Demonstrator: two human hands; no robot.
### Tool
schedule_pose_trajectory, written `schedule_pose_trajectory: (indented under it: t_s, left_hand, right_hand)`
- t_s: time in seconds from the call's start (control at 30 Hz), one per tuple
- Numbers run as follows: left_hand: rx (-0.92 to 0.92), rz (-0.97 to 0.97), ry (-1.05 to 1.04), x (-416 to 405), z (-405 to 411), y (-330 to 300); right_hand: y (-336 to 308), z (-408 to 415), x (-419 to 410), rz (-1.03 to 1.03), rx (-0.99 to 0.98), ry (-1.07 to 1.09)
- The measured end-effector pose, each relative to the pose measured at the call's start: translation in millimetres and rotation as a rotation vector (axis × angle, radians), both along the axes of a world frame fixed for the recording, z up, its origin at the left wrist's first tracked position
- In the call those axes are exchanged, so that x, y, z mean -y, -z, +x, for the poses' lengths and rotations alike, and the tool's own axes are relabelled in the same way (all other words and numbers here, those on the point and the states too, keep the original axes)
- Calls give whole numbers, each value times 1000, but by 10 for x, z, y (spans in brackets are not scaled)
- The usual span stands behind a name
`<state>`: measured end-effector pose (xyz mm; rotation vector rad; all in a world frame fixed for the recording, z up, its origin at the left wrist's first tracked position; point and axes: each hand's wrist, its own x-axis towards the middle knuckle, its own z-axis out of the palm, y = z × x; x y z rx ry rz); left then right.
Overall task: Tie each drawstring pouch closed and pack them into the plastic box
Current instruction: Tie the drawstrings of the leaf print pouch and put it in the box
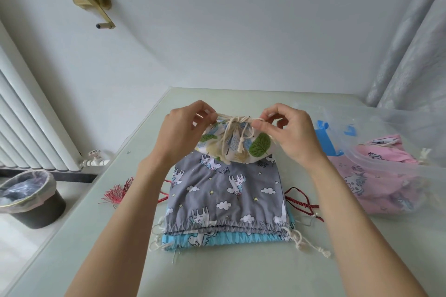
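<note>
Left hand (179,132) and right hand (288,131) each pinch a cord (233,121) end above the leaf pouch (237,146), which rests on the grey pouch (226,188). Uneven pulling could loosen the knot; the box (391,159) waits at the right.

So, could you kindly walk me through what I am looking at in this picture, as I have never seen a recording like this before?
There is no machine here: a person wears a camera on the head, so the single picture looks forward and down at their own two bare hands. The left hand and right hand each pinch the cream drawstring of a leaf-print pouch, pulling a knot tight at its gathered mouth. That pouch sits on a grey unicorn pouch, which lies flat on a blue pouch, all on a pale table. To the right stands a clear plastic box with a pink pouch already inside. Red cords poke out beside the stack.
</note>
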<state>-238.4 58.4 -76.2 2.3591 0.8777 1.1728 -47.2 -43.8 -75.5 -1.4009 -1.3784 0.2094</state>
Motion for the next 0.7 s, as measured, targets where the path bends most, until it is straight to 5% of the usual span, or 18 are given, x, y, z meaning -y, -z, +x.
schedule_pose_trajectory:
  t_s: [0.1, 0.3, 0.7]
  left_hand:
    - [67, 21, 16, 32, 58, 5]
    - [542, -481, 282, 166, 159, -49]
    - [473, -573, 106, 26, 167, 100]
  right_hand:
    - [-33, -37, -5, 23, -36, -5]
    - [-97, -192, 8, 119, -396, -117]
    - [-140, -125, 64, -170, -427, -122]
